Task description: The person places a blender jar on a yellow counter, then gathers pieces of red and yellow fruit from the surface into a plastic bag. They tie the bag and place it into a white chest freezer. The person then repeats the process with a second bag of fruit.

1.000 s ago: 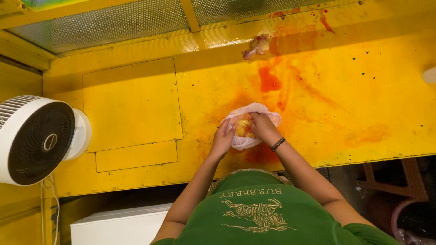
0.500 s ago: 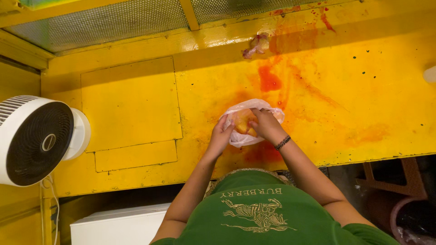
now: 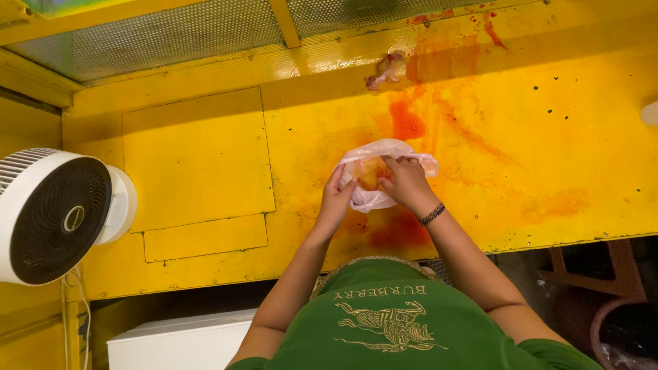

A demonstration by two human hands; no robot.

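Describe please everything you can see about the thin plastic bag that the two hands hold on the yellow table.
The plastic bag is thin, whitish and half see-through, crumpled, with its mouth gathered upward. Something yellow-orange shows through it; what it is cannot be told. It sits on the yellow table, over orange-red stains. The left hand grips its left side, and the right hand, with a dark bracelet at the wrist, pinches its top from the right. A loose fold hangs out below, between the hands.
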